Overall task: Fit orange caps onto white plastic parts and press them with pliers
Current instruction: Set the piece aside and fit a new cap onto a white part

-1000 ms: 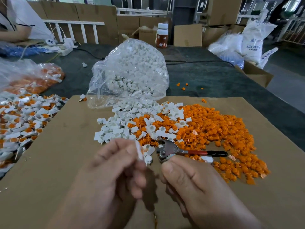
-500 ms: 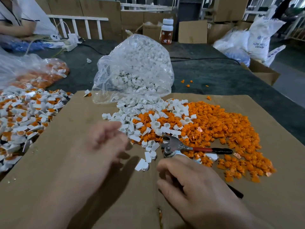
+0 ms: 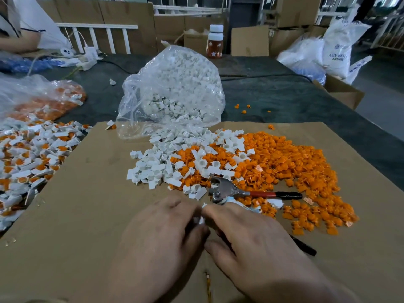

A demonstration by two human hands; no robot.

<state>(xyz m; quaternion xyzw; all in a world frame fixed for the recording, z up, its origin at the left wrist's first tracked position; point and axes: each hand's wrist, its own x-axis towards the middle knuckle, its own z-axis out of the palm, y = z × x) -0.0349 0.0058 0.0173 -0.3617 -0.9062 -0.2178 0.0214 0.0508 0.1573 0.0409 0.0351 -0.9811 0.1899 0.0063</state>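
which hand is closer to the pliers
Right. The right hand holds the lower handle of the pliers; the left hand sits to its left, pinching a white part.

Pliers (image 3: 227, 190): one; bottle (image 3: 215, 41): one (caps (image 3: 284, 162), white parts (image 3: 157, 169) beyond counting).

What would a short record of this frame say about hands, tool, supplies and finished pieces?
left hand: pinches a white part
right hand: touches that part; covers lower handle of the pliers, grip hidden
supplies: loose white parts and orange caps, heaped on the cardboard
bag: clear, holds more white parts
finished pieces: heap at left edge
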